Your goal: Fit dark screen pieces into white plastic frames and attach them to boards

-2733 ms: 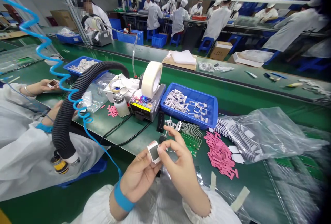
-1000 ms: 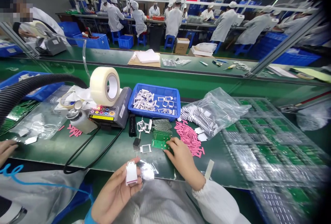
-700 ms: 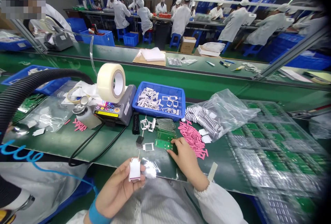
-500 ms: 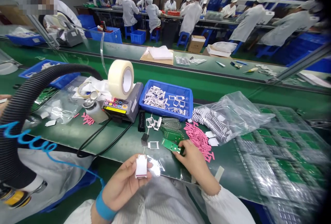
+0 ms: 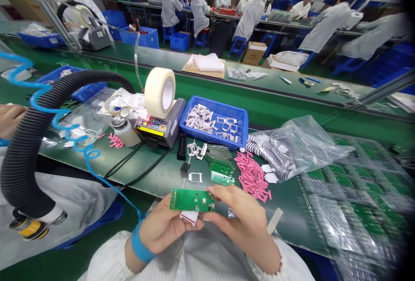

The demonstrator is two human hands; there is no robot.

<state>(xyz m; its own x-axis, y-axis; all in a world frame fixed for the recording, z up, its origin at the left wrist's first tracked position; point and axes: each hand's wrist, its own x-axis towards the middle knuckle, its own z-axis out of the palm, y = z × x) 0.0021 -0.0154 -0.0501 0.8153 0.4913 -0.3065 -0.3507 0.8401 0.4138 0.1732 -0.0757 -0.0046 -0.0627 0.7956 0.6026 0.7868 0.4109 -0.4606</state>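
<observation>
A green circuit board [image 5: 188, 199] is pinched at its right end by my right hand [image 5: 241, 218], above my left palm. My left hand [image 5: 165, 225], with a blue wrist strap [image 5: 142, 246], grips a small white framed panel [image 5: 189, 217], partly covered by the board. Whether the board touches the panel I cannot tell. Beyond my hands lies a white frame [image 5: 195, 177], with another green board [image 5: 222, 178] and a row of stacked boards [image 5: 220, 155] to its right. Pink strips [image 5: 253, 177] are heaped on the right.
A blue tray [image 5: 241, 121] of white frames stands behind the boards, left of a plastic bag [image 5: 311, 142]. Tape [image 5: 159, 93] rests on a grey device [image 5: 168, 130]. A black hose [image 5: 19, 160] and blue coiled cord [image 5: 61, 119] cross the left. Board trays [image 5: 324, 216] lie right.
My right hand has brought a green board from the row over to my left hand, above the white panel. The view has shifted slightly; a co-worker's hand shows more at the left.
</observation>
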